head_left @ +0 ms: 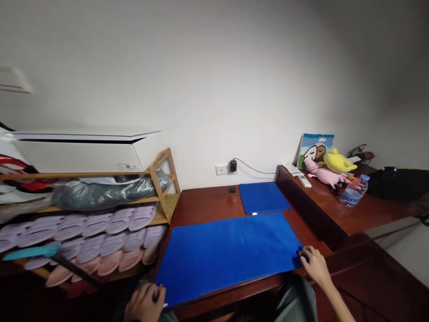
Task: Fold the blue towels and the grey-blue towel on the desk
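A large blue cloth [228,250] lies flat and spread out on the dark red wooden table [204,201]. Behind it, near the wall, is a smaller folded-looking blue cloth [263,197]. My left hand [145,302] is at the near left corner of the large cloth, fingers curled, with a small white tag beside it. At the near right corner, my right hand [313,264] has its fingers bent over the cloth's edge. Whether either hand pinches the fabric is hard to make out.
On the left stands a wooden rack [167,205] with purple and pink slippers and a white box [80,154]. A raised desk [321,205] at right bears plush toys [338,161], a water bottle [355,192] and a black bag [398,183]. A black plug [233,166] sits in the wall.
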Tool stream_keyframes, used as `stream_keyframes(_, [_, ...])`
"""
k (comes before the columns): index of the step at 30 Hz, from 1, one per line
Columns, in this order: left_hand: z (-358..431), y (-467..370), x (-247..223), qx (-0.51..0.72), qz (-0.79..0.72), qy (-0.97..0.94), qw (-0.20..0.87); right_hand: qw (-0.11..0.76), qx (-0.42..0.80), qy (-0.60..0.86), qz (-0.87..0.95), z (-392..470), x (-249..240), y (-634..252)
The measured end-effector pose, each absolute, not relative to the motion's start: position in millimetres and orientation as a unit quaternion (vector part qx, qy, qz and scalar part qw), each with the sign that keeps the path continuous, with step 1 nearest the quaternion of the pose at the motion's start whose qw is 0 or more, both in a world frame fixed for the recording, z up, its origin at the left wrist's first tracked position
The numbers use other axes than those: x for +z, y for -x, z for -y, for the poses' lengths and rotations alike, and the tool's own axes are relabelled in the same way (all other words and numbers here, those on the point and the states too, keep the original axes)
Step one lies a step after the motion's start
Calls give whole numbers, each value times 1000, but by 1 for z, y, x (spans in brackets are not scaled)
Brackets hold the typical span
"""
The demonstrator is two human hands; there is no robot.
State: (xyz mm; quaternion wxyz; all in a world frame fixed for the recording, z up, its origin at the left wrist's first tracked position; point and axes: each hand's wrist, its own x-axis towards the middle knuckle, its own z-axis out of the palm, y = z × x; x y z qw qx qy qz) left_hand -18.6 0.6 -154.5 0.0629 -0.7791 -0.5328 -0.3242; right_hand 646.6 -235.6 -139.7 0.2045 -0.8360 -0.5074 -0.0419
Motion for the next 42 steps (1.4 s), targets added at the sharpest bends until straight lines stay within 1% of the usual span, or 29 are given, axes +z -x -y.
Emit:
stream_keyframes(3, [-25,-24,-129,-339,509,789,51,239,-34,804,544,185,-124,-610])
stream_keyframes(5, [-45,-53,-117,-316,493,810,23,241,-7,775,584,145,-116,-577])
stream_keyframes(7, [-63,-70,-117,-266,503,822,16,210,33,761,612,113,-112,-548])
stream_keyframes(10, [-79,-65,-137,-189,528,827,24,131,86,770,619,91,-117,-526])
stream_keyframes(12, [-82,-50,-156,-159,536,829,24,88,105,778,613,89,-122,-525])
stream_keyframes(14, [-85,-41,-169,-152,537,829,23,68,106,787,604,86,-124,-524])
stream_keyframes(16, [-91,-44,-170,-166,537,827,25,72,101,786,606,75,-120,-513])
stream_keyframes(20, [-116,-82,-149,-194,508,839,6,114,103,727,669,21,-102,-453])
stream_keyframes(22, [-133,-98,-141,-178,497,849,-18,120,114,703,692,-9,-97,-422])
stream_keyframes(24, [-149,-101,-141,-148,508,847,-36,115,124,699,695,-28,-100,-408])
stream_keyframes(27, [-166,-81,-154,-124,537,834,-35,90,120,738,658,-29,-113,-439])
stream_keyframes(31, [-177,-53,-171,-132,547,827,-9,52,82,841,532,5,-132,-547])
stream_keyframes(34, [-177,-51,-172,-144,549,824,0,38,70,887,455,31,-139,-615])
stream_keyframes(37, [-175,-56,-167,-147,552,821,-5,37,70,894,441,42,-141,-640])
stream_keyframes(42, [-173,-58,-160,-132,561,817,-17,41,72,892,445,44,-144,-643])
